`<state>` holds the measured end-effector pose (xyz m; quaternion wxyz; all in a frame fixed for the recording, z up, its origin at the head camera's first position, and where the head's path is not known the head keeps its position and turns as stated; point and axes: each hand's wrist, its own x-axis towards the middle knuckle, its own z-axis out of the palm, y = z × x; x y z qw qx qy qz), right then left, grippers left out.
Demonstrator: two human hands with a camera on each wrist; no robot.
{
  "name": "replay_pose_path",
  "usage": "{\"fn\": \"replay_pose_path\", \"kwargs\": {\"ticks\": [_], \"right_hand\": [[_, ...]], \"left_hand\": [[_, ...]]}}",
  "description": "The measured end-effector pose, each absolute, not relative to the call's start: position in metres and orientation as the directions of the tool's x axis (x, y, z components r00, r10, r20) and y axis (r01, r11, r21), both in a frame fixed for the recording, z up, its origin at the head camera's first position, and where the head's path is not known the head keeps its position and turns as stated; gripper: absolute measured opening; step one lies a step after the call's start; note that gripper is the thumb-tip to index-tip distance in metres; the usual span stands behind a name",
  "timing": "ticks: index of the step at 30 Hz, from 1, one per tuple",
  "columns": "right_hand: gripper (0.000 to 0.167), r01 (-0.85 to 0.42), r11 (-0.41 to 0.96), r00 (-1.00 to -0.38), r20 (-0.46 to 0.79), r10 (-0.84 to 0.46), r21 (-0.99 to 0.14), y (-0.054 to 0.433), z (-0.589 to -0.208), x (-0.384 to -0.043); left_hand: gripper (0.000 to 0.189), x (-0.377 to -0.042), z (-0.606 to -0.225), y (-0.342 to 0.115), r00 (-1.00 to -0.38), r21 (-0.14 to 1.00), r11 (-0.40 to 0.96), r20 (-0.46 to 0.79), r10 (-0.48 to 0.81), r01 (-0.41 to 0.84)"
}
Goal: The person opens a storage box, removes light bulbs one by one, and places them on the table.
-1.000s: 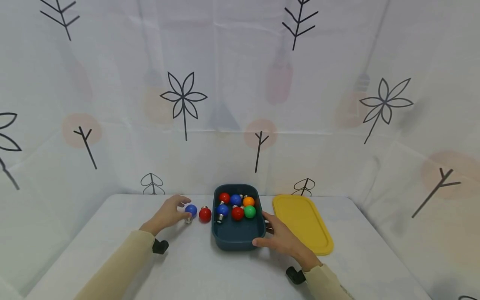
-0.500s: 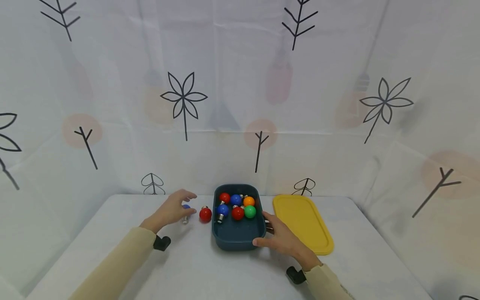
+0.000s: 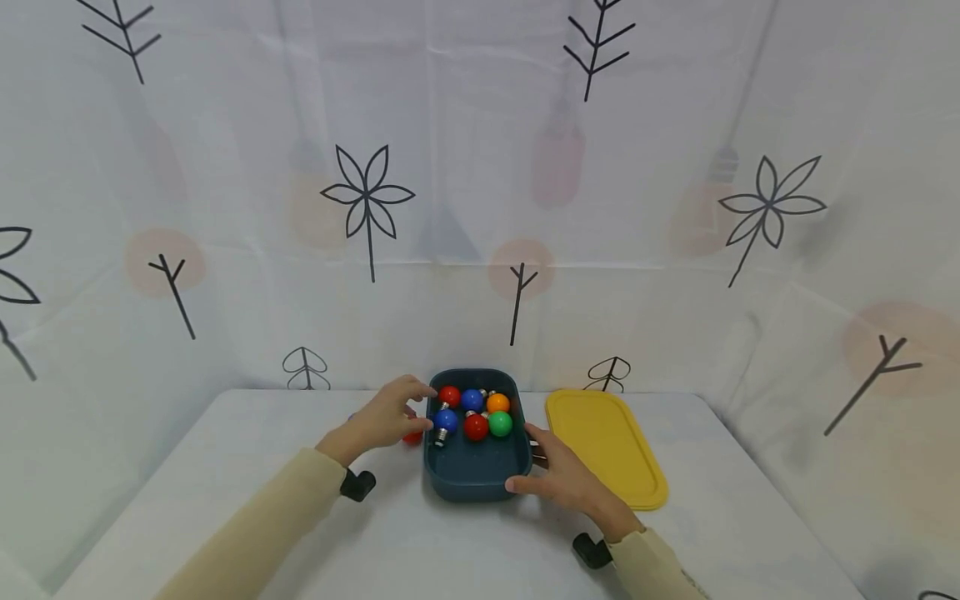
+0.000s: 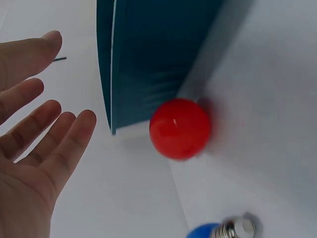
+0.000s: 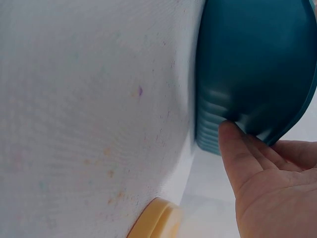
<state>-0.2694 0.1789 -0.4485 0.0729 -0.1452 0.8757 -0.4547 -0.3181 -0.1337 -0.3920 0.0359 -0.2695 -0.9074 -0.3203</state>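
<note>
My left hand is raised beside the left rim of a dark teal plastic bin. Its fingers are spread and hold nothing, as the left wrist view confirms. Partly hidden under it, a red bulb lies on the table against the bin's outer wall. A blue bulb with a silver screw base lies farther left, mostly covered by the hand in the head view. My right hand rests against the bin's near right corner, fingertips touching the outer wall. Inside sit red bulbs, blue bulbs, an orange bulb and a green bulb.
A yellow lid lies flat on the white table, just right of the bin. Behind the table hangs a pale patterned cloth. The bin's near half shows bare floor.
My left hand first touched the blue bulb, then left it on the table and moved right to the bin's rim. My right hand and the bin have stayed put.
</note>
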Motion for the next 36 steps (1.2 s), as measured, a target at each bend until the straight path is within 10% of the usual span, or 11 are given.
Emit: {"fn": "replay_pose_path", "kwargs": {"ticks": [36], "right_hand": [[0.095, -0.206, 0.549, -0.942, 0.013, -0.334, -0.81, 0.181, -0.451, -0.271]], "left_hand": [[0.042, -0.346, -0.42, -0.064, -0.821, 0.503, 0.67, 0.159, 0.549, 0.545]]}}
